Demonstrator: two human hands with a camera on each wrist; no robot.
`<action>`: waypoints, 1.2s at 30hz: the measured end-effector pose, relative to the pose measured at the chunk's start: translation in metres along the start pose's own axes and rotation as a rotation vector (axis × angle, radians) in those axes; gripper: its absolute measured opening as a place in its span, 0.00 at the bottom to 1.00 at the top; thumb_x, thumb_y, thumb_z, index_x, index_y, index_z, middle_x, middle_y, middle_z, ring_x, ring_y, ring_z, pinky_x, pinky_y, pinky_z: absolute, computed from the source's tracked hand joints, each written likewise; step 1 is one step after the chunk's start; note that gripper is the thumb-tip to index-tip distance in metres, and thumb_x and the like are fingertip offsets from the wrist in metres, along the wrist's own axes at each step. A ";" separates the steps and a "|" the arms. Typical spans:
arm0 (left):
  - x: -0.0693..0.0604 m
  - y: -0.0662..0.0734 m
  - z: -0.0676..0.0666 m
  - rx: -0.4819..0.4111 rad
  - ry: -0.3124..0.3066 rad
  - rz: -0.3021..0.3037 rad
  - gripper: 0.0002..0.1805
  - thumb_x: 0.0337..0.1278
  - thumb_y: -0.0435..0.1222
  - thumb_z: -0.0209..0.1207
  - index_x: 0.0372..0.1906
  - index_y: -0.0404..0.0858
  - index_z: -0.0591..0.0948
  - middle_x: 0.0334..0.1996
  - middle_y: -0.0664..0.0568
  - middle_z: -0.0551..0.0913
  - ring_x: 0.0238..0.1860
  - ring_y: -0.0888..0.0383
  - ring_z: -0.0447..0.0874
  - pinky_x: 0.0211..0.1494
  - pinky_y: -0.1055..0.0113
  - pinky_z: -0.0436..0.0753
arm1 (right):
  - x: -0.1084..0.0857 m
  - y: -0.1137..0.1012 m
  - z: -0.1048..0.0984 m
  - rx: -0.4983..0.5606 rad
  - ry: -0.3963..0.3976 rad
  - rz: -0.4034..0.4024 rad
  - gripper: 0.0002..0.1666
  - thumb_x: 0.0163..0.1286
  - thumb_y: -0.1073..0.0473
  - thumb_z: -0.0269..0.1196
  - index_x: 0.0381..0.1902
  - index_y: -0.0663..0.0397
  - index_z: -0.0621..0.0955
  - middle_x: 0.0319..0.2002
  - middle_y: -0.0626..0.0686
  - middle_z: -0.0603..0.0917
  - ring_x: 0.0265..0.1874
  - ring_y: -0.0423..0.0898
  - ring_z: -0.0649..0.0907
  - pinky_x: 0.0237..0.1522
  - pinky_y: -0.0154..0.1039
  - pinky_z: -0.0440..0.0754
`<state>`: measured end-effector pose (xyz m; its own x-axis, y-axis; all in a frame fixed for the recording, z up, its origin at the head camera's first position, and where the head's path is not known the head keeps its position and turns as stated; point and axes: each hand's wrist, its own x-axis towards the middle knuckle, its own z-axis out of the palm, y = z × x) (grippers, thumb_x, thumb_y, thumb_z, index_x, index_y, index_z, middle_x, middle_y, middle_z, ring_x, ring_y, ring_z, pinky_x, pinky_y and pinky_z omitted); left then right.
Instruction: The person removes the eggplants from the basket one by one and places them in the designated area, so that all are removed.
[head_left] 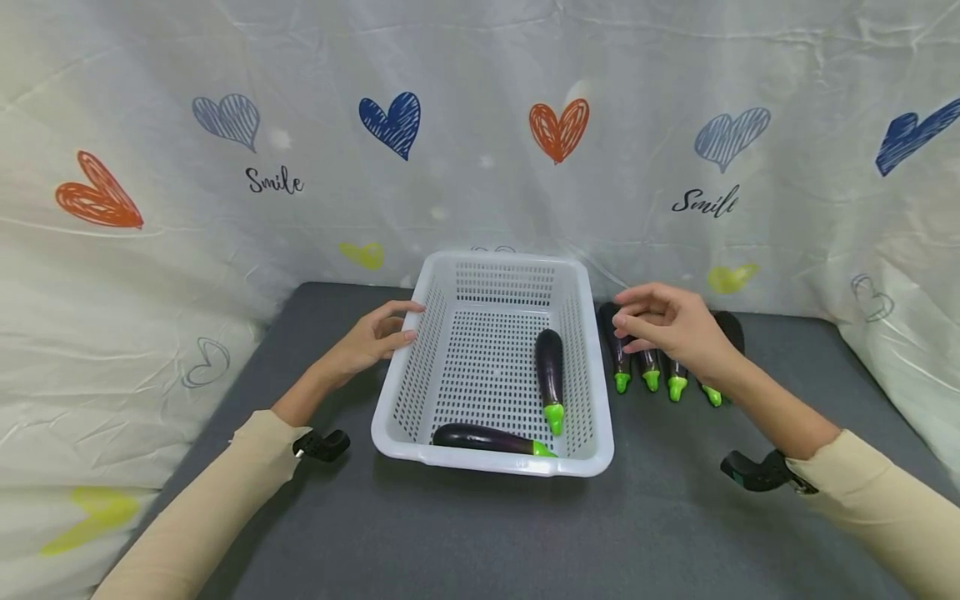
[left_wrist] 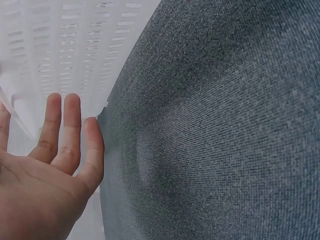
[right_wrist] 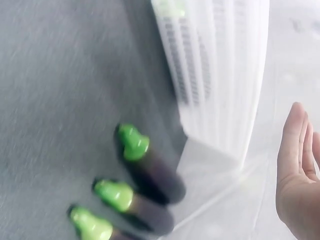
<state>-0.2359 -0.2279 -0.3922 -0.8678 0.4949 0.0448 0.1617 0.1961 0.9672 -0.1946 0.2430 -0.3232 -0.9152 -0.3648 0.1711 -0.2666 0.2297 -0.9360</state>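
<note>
A white perforated basket [head_left: 491, 468] holds two dark eggplants with green caps, one [head_left: 550, 375] lengthwise near its right wall, the other [head_left: 483, 438] crosswise along the near wall. My left hand [head_left: 367, 340] rests its fingers on the basket's left rim; in the left wrist view that hand [left_wrist: 55, 165] has its fingers extended beside the wall. Above a row of several eggplants [head_left: 617, 354] to the right of the basket is my right hand [head_left: 671, 329], fingers slightly bent, holding nothing. The right wrist view shows the hand [right_wrist: 300, 175] apart from the green-capped eggplants [right_wrist: 159, 175].
The grey tabletop [head_left: 480, 533] carries the basket and the row. Behind it hangs a pale curtain [head_left: 480, 200] printed with hearts and words, which also runs along the left and right sides.
</note>
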 end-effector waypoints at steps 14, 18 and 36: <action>-0.002 0.003 -0.001 -0.002 0.003 0.005 0.27 0.75 0.34 0.57 0.74 0.42 0.66 0.60 0.34 0.74 0.53 0.40 0.80 0.48 0.50 0.83 | 0.007 -0.013 0.056 0.026 -0.165 -0.031 0.19 0.72 0.66 0.67 0.57 0.64 0.78 0.42 0.64 0.82 0.39 0.65 0.84 0.39 0.56 0.85; -0.003 0.002 -0.001 0.003 0.004 0.003 0.28 0.75 0.34 0.57 0.74 0.42 0.66 0.60 0.34 0.74 0.53 0.41 0.80 0.48 0.50 0.83 | 0.007 -0.012 0.072 0.043 -0.195 -0.027 0.18 0.70 0.66 0.69 0.56 0.64 0.79 0.41 0.63 0.83 0.37 0.62 0.86 0.39 0.60 0.84; -0.001 -0.001 0.000 0.018 0.011 -0.009 0.28 0.75 0.36 0.58 0.75 0.43 0.66 0.61 0.36 0.74 0.53 0.41 0.80 0.48 0.50 0.83 | 0.010 -0.015 0.125 -0.008 -0.263 -0.067 0.22 0.65 0.66 0.73 0.56 0.63 0.81 0.46 0.56 0.83 0.43 0.51 0.85 0.45 0.44 0.84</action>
<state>-0.2355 -0.2283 -0.3936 -0.8742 0.4839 0.0391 0.1623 0.2154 0.9629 -0.1619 0.1232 -0.3460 -0.7860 -0.6009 0.1456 -0.3271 0.2043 -0.9226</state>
